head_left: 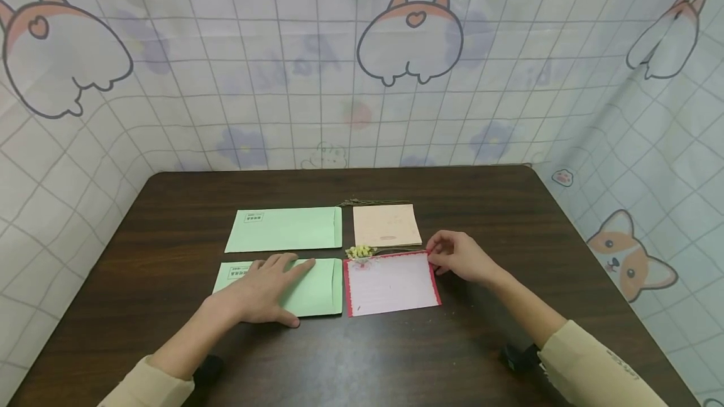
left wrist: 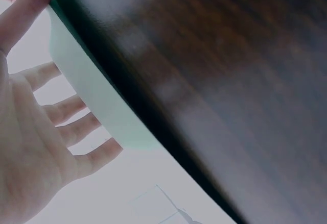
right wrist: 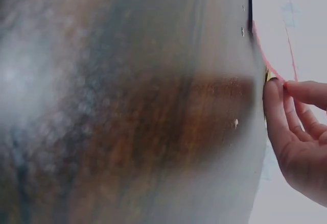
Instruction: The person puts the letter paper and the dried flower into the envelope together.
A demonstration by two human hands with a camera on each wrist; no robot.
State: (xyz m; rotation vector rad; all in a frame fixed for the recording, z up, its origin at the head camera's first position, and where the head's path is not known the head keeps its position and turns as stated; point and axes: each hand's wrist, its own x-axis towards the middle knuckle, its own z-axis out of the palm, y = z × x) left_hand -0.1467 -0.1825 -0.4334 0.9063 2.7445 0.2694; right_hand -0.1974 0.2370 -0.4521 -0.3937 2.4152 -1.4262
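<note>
Stationery on dark wooden worktop point(head_left: 481, 206): left hand point(head_left: 266, 291) lies flat with fingers straight on near pale-green paper envelope point(head_left: 317, 291), apparently steadying it; right hand point(head_left: 460, 256) pinches far right corner of red-bordered lined letter sheet point(head_left: 390, 282), beside small yellow dried-flower sprig point(head_left: 361, 251)

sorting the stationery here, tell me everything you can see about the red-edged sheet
The red-edged sheet is a pale, faintly lined paper with a red border, lying flat on the dark wooden table, right of the near green envelope. Small yellow dried flowers lie at its far left corner. The right hand pinches its far right corner.
</note>
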